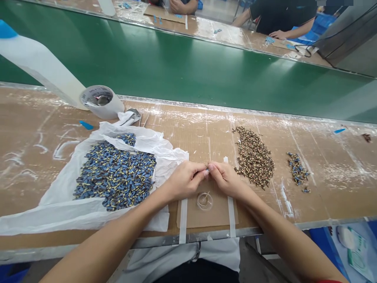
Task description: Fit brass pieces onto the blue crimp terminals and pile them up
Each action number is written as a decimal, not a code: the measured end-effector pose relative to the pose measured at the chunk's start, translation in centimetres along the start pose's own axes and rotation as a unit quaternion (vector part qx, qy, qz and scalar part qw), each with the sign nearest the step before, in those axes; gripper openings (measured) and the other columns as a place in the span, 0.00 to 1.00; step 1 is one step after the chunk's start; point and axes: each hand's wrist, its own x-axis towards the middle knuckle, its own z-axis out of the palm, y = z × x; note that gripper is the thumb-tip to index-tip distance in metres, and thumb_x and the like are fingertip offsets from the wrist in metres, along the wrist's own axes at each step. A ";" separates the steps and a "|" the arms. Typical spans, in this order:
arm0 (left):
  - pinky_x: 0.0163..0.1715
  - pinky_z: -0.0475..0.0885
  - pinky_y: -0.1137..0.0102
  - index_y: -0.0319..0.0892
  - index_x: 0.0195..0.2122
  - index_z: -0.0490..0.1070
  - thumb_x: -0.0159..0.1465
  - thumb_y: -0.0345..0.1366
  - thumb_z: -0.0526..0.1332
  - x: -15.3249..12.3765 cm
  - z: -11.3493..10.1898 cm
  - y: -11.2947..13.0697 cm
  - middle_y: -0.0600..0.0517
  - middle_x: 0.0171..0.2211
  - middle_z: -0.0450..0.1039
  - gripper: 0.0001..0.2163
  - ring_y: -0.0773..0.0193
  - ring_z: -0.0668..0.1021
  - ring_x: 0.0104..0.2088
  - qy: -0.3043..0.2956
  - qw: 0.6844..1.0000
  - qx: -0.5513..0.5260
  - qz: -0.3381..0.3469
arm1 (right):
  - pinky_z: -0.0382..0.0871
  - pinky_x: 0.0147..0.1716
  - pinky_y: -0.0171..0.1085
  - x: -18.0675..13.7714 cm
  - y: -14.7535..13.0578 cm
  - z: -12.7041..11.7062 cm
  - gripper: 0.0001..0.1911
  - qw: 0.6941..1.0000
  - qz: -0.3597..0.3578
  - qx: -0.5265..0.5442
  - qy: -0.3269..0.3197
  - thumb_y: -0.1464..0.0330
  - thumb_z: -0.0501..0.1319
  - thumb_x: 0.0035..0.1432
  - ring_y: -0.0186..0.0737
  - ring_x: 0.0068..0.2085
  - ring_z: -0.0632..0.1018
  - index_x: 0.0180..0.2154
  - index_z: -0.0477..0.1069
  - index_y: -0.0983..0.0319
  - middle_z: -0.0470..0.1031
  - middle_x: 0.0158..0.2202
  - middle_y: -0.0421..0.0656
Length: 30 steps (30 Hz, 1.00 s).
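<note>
My left hand (184, 181) and my right hand (226, 180) meet over a taped cardboard pad (218, 214), their fingertips pinching a tiny bluish-grey part (207, 169). Most of the part is hidden by my fingers. Below my hands, a small clear round dish (204, 200) on the pad holds something thin and pale. To my left, a large heap of small blue-and-yellow parts (113, 177) lies on a crumpled white plastic sheet (70, 208). To my right lies a heap of small brown-and-gold parts (253, 157).
A smaller heap of blue parts (298, 169) lies further right on the cardboard-covered bench (188, 133). A tape roll (102, 101) and a white bottle (38, 59) stand at the back left. Beyond runs a green conveyor belt (176, 67), with a co-worker (282, 15) across it.
</note>
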 end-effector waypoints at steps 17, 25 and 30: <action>0.27 0.57 0.74 0.38 0.25 0.67 0.68 0.33 0.52 0.2 -0.7 0.1 0.57 0.22 0.64 0.14 0.71 0.64 0.23 -0.011 1.000 0.002 0.000 | 0.62 0.27 0.34 0.1 0.2 0.0 0.23 0.969 0.062 0.225 0.077 0.52 0.45 0.68 0.34 0.26 0.68 0.35 0.67 0.62 0.67 0.26 0.39; 0.30 0.62 0.74 0.38 0.28 0.68 0.70 0.41 0.49 -0.1 -0.9 0.0 0.54 0.25 0.67 0.17 0.69 0.69 0.27 -0.037 0.987 -0.145 -0.051 | 0.63 0.29 0.35 0.2 0.1 -0.4 0.26 0.947 0.081 0.306 0.054 0.49 0.46 0.67 0.33 0.27 0.69 0.35 0.68 0.63 0.69 0.26 0.41; 0.26 0.60 0.74 0.37 0.28 0.69 0.69 0.46 0.51 -0.2 -1.1 0.0 0.54 0.20 0.65 0.19 0.70 0.67 0.22 -0.085 0.923 -0.351 -0.132 | 0.63 0.28 0.34 0.1 0.0 -0.5 0.24 0.948 0.068 0.310 0.037 0.51 0.47 0.67 0.32 0.27 0.68 0.35 0.69 0.63 0.68 0.26 0.40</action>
